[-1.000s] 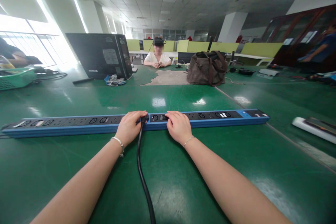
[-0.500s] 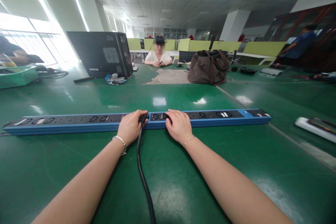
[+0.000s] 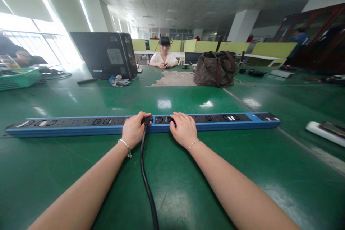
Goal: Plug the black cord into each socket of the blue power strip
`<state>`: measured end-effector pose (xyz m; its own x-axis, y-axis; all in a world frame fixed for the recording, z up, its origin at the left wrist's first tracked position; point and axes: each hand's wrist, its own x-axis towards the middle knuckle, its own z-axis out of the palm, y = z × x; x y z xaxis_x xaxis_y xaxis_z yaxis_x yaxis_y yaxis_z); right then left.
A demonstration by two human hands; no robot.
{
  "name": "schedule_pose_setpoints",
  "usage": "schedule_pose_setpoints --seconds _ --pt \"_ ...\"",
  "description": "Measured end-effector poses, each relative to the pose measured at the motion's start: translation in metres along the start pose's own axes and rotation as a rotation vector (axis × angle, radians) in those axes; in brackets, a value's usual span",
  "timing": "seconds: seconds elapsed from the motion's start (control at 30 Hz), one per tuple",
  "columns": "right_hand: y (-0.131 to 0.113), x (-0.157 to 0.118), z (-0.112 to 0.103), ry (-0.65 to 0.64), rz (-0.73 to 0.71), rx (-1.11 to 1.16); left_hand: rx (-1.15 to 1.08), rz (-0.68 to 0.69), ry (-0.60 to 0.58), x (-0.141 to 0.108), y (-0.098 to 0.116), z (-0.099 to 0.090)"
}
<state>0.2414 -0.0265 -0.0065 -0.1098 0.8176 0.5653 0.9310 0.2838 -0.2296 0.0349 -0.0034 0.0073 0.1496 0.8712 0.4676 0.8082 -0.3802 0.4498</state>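
Note:
A long blue power strip (image 3: 81,130) with black sockets lies crosswise on the green table (image 3: 129,194). My left hand (image 3: 133,129) is closed on a black plug (image 3: 147,119) at the middle of the strip; its contacts are hidden. From the plug a thick black cable (image 3: 147,179) runs down toward the near edge of the view. Just to the right, my right hand (image 3: 184,129) rests over the strip with its fingers curled round the body, gripping it.
A black computer case (image 3: 105,55) stands at the back left, with gloves (image 3: 119,81) beside it. Farther left is a green basket (image 3: 20,79). A brown bag (image 3: 214,70) sits behind the strip. A white object (image 3: 325,133) lies at right. Across the table sits a person (image 3: 164,57).
The camera view has shifted slightly, and the person in blue at the far right has moved. My hands and the plug show no clear movement relative to the strip.

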Motion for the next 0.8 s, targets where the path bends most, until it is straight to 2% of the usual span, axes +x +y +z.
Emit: schedule_pose_setpoints --seconds 0.17,0.3,0.43,0.57,0.67,0.8 --pt "0.0 0.001 0.001 0.005 0.001 0.006 -0.373 -0.119 0.299 0.009 -0.011 -0.006" --pt "0.001 0.001 0.001 0.006 0.004 0.007 -0.415 -0.119 0.219 0.013 -0.034 -0.029" --pt "0.001 0.001 0.0 0.0 -0.003 0.004 -0.357 -0.141 0.265 0.013 -0.068 -0.06" --pt "0.001 0.001 0.0 -0.001 -0.006 0.001 -0.305 -0.201 0.109 0.009 -0.095 -0.076" --pt "0.001 0.001 0.0 -0.001 -0.006 0.002 -0.382 -0.216 -0.011 0.006 -0.097 -0.077" --pt "0.002 0.001 0.0 -0.003 -0.005 -0.003 -0.397 -0.221 -0.032 0.004 -0.087 -0.078"
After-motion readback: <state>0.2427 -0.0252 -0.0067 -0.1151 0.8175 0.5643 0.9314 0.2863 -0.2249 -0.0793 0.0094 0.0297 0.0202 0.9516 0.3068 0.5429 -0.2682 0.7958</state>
